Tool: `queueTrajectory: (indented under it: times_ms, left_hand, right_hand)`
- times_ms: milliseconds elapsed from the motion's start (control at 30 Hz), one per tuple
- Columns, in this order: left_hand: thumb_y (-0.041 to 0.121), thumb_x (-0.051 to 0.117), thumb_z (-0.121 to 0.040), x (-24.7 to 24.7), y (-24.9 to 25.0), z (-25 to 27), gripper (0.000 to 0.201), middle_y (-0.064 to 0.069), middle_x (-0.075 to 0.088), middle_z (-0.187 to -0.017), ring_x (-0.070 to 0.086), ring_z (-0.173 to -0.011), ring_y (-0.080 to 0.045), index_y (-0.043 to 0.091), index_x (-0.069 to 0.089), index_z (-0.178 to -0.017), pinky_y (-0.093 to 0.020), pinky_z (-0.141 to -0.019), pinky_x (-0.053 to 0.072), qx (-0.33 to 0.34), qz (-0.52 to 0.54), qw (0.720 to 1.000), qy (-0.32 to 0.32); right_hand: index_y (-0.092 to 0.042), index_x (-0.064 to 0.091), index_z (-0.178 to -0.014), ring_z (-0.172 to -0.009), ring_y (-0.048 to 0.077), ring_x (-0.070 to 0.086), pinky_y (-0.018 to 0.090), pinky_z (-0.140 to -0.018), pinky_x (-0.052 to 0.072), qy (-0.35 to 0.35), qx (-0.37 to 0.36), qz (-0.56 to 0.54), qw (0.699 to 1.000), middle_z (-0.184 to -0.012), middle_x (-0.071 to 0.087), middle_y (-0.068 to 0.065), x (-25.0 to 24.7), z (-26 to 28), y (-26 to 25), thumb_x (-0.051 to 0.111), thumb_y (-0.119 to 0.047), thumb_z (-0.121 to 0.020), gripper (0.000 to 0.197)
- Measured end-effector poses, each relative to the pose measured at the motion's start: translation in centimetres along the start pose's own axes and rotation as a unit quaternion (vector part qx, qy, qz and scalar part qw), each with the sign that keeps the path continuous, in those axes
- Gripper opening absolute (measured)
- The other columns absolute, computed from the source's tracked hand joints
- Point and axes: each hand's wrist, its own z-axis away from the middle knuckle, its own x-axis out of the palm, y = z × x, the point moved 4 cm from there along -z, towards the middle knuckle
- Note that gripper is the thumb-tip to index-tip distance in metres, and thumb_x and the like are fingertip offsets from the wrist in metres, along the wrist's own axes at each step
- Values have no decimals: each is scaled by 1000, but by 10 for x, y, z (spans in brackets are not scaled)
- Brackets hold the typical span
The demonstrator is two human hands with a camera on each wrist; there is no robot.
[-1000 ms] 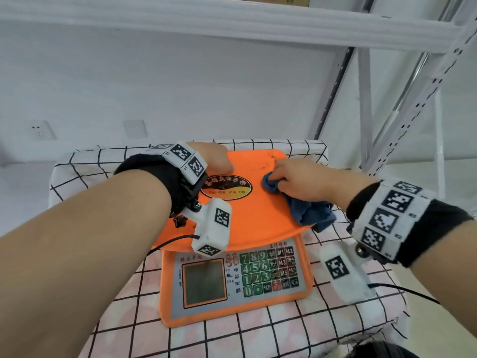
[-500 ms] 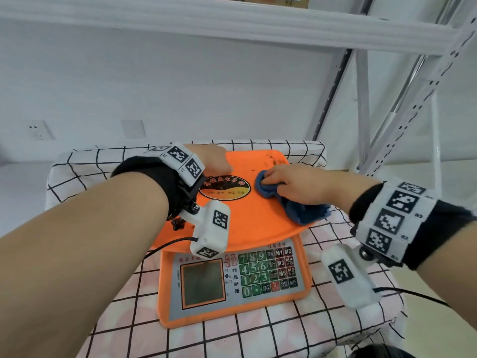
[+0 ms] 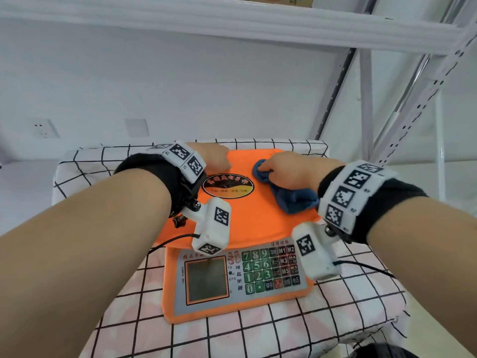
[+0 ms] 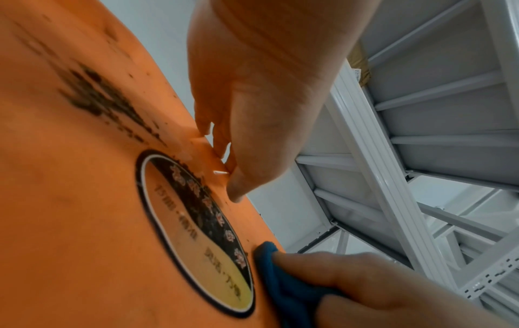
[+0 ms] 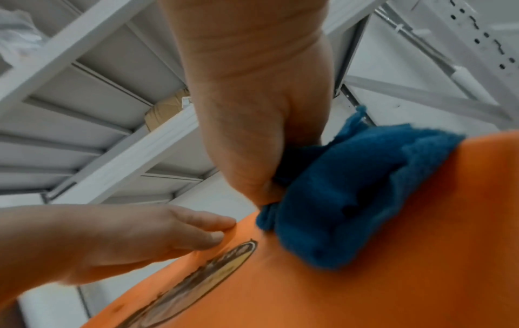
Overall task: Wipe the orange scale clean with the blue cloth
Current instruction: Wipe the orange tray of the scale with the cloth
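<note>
Orange scale (image 3: 232,280) sits on a checked tablecloth (image 3: 348,306), its smooth, hard platform likely slippery and able to rock. The left hand (image 3: 214,157) rests flat-fingered on the platform's far left corner, steadying it. The right hand (image 3: 286,169) grips the soft, bunched blue cloth (image 3: 291,200), pressing it beside the oval label (image 3: 227,186).
</note>
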Motion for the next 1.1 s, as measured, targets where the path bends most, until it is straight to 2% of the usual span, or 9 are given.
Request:
queueTrajectory:
  times_ms: [100, 267, 433, 500, 600, 733, 933, 1067, 1100]
  left_hand:
    - [26, 37, -101, -3, -2, 5, 37, -13, 48, -137, 47, -124, -27, 5, 43, -132, -32, -96, 37, 13, -3, 1000, 5]
    - [22, 38, -100, -3, -3, 2, 33, -13, 52, -129, 51, -116, -27, 4, 47, -126, -32, -89, 39, 18, 6, 1000, 11]
    - [20, 38, -99, 0, -4, -1, 30, -11, 54, -126, 52, -112, -26, 6, 48, -123, -31, -84, 38, 14, 7, 1000, 3]
    - [18, 37, -99, 0, -3, 0, 28, -12, 54, -124, 53, -111, -26, 5, 49, -121, -30, -81, 38, 13, 3, 1000, 3]
    - [12, 38, -98, -1, -2, 1, 26, -14, 56, -119, 54, -107, -28, 2, 50, -118, -29, -76, 36, 14, 2, 1000, 4]
    - [6, 39, -95, -1, -4, 1, 24, -14, 56, -114, 49, -90, -22, 2, 51, -115, -29, -73, 34, 17, 16, 1000, 0]
    - [11, 36, -99, -3, -5, 5, 34, -11, 50, -133, 50, -118, -25, 6, 46, -130, -30, -89, 38, 9, 22, 1000, 6]
    - [19, 35, -101, -4, -3, 9, 45, -5, 32, -152, 33, -138, -23, 17, 33, -146, -37, -113, 28, 40, 23, 999, 22]
    - [23, 36, -101, -3, -1, 11, 45, -4, 29, -154, 29, -140, -22, 19, 32, -146, -38, -115, 24, 51, 21, 998, 20]
  right_hand:
    - [-18, 42, -73, -88, 20, 41, 23, -68, 34, -25, 17, 34, 999, -92, 45, 3, -1, -7, -8, 38, -6, -94, 24]
    - [-23, 54, -89, -60, 8, 35, 13, -53, 26, -20, -63, -33, 997, -65, 39, -9, 2, 12, -3, 36, 0, -89, 29]
    - [-20, 38, -65, -76, 20, 39, 24, -65, 33, -32, 4, 11, 999, -70, 40, -4, -3, 2, 12, 37, 1, -84, 29]
    - [-22, 47, -74, -83, 20, 43, 25, -71, 35, -57, 7, 32, 998, -85, 47, 0, -2, -5, 0, 37, -1, -87, 26]
    - [-14, 52, -115, -88, 19, 41, 23, -68, 29, -41, -33, 79, 995, -91, 46, 0, 2, -9, -20, 35, -4, -94, 29]
    - [-10, 54, -106, -79, 19, 39, 24, -60, 29, -36, -79, 30, 996, -76, 43, 0, 6, 5, -17, 33, -1, -91, 27]
    - [-14, 38, -70, -72, 16, 40, 16, -53, 29, -44, -20, 58, 997, -70, 40, -4, -1, 4, -2, 38, 2, -89, 24]
    - [-18, 53, -110, -88, 17, 41, 19, -66, 30, -55, -24, 106, 993, -94, 51, 1, 6, -6, -4, 36, -5, -95, 26]
    - [-24, 52, -110, -88, 17, 41, 17, -64, 29, -44, -42, 88, 994, -93, 49, -1, 7, -2, -3, 35, -5, -95, 29]
